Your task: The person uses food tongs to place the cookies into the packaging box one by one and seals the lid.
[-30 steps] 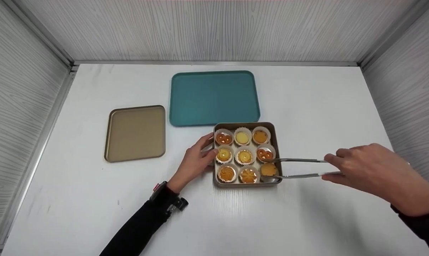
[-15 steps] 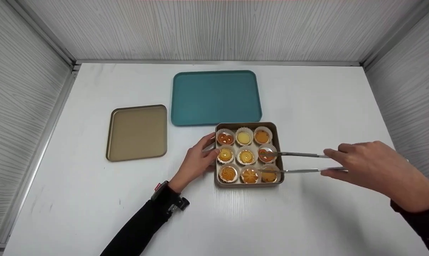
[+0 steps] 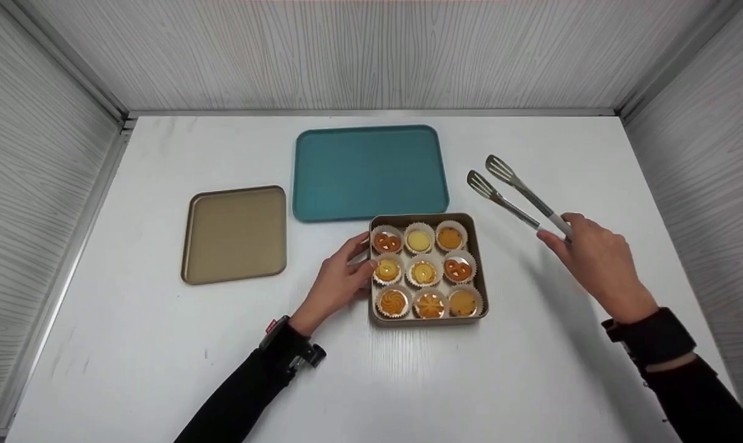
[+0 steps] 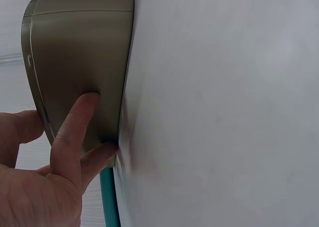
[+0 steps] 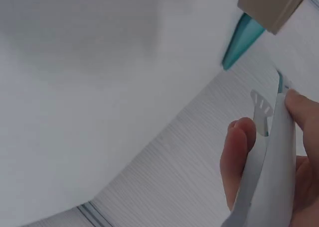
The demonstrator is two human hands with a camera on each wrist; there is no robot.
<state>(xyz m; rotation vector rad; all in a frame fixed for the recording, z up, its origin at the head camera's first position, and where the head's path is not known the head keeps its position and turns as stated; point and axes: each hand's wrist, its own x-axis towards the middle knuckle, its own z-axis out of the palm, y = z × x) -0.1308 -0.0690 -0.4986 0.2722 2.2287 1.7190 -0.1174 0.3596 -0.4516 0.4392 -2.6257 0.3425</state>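
Observation:
In the head view my left hand [image 3: 337, 280] holds the left side of a gold-brown square tin [image 3: 433, 322], thumb at the rim. The left wrist view shows its fingers [image 4: 75, 132] against the tin's outer wall. Cookies in pleated paper cups fill the tin in rows, including a pretzel-shaped cookie [image 3: 457, 269] and a round speckled cookie [image 3: 463, 303] at the front right corner. My right hand [image 3: 599, 264] grips metal tongs [image 3: 519, 212] with pale handles, right of the tin and apart from it. Their slotted tips are spread with nothing between them.
A teal tray [image 3: 371, 172] lies behind the tin, close to its back edge. On the left is a flat gold-brown square lid or tray [image 3: 234, 235]. Wood-patterned panels [image 3: 371, 55] border the white table [image 3: 408, 387] at the back and both sides.
My right hand has drawn the tongs out of the tin's front right corner, rightward and back, turning them. The speckled cookie there stays in its cup. My left hand keeps its place.

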